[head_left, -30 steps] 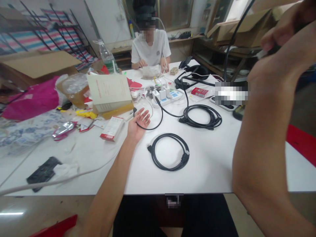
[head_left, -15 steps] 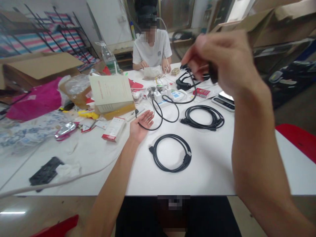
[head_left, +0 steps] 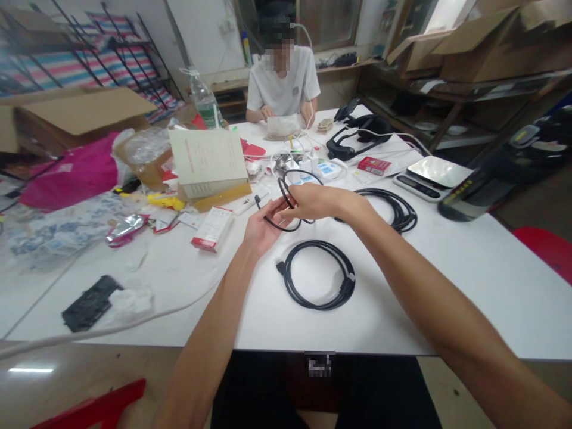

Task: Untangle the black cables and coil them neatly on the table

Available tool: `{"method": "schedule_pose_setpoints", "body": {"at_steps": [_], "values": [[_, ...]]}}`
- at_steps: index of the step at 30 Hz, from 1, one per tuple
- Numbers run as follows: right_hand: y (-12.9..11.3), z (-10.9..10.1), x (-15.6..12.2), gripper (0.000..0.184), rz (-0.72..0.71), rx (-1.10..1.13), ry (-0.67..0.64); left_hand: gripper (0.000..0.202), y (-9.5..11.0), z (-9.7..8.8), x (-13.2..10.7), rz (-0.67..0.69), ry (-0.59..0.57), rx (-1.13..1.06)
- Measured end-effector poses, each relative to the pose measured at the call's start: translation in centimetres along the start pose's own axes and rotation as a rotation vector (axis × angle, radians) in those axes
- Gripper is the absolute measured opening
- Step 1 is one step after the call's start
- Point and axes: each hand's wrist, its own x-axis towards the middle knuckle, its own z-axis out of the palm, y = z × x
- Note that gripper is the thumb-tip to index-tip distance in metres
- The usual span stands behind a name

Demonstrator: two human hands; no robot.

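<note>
My left hand (head_left: 264,227) is held palm up above the white table, fingers curled round a thin black cable (head_left: 300,171). One plug end of that cable sticks out by the left thumb. My right hand (head_left: 313,201) meets the left fingertips and grips the same cable, which forms small loops between both hands; its fingers are partly hidden behind the back of the hand. Just below, a coiled black cable (head_left: 345,287) with plugs at its ends lies on the table. Another coiled black cable (head_left: 406,217) rests behind my right forearm, partly covered by it.
On the right stand a kitchen scale (head_left: 420,189) and a dark bottle (head_left: 473,190). A red-and-white box (head_left: 213,229), an open cream carton (head_left: 210,164) and plastic bags crowd the left. Headset gear (head_left: 342,149) lies at the back, where a person in white (head_left: 283,89) sits.
My right hand has come down and left from high on the right, bringing the cable to my left hand. My left fingers have curled in. The view has shifted slightly.
</note>
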Motion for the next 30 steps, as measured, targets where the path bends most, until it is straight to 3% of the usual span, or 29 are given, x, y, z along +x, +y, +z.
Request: {"method": "schedule_pose_setpoints", "body": {"at_steps": [6,12,18,24,27,30], "values": [[0.6,0.2,0.1,0.085,0.121,-0.069,0.131,0.033,0.0,0.3,-0.3,-0.028,-0.015,-0.020],[1.0,0.1,0.6,0.041,-0.006,-0.108,0.013,0.029,-0.3,0.4,-0.3,-0.047,-0.005,0.020],[-0.2,0.6,0.6,0.038,-0.104,0.002,-0.053,0.044,-0.9,0.5,0.2,-0.023,-0.065,0.014],[-0.2,1.7,1.3,0.016,-0.209,0.175,-0.124,0.059,-1.0,0.5,0.2,-0.088,-0.044,0.053],[0.2,0.9,0.9,0.016,-0.127,0.234,-0.044,0.065,-0.7,0.3,0.3,-0.039,-0.050,0.051],[0.6,-0.9,-0.5,0.017,-0.057,0.232,0.137,0.071,-0.5,0.0,0.5,0.006,-0.011,0.124]]}}
